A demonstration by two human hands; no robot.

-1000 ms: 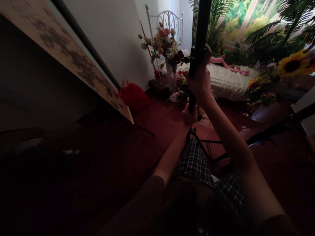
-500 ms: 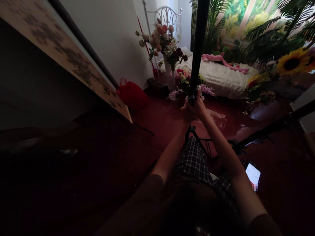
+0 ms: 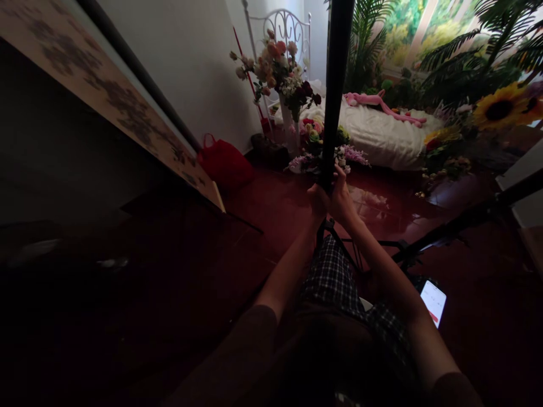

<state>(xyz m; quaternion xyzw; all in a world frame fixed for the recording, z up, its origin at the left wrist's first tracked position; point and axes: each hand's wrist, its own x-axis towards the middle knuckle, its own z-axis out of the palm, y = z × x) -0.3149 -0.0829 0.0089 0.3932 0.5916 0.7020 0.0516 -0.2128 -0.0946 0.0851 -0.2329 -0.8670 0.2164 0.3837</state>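
Note:
A thick black pole (image 3: 335, 85) of a stand rises nearly upright in front of me. My left hand (image 3: 318, 199) is closed on its lower part from the left side. Opposite it, my right hand (image 3: 341, 198) grips the pole from the right, its thumb or a finger pointing up along it. The pole partly hides the fingers of both hands. Below them, thin black legs (image 3: 335, 227) of the stand spread over the dark red floor (image 3: 271, 215), close to my checked clothing (image 3: 331, 271).
Another black pole (image 3: 466, 220) slants across the right, near a lit phone (image 3: 433, 302). A floral panel (image 3: 127, 107) leans at left beside a red bag (image 3: 227, 163). Beyond stand vases of flowers (image 3: 280, 62), a white-covered bed (image 3: 382, 135) with a pink plush toy (image 3: 384, 104), and sunflowers (image 3: 498, 107).
Both hands have slid a little lower on the pole, which has shifted slightly left in view. The whole scene has also moved slightly left.

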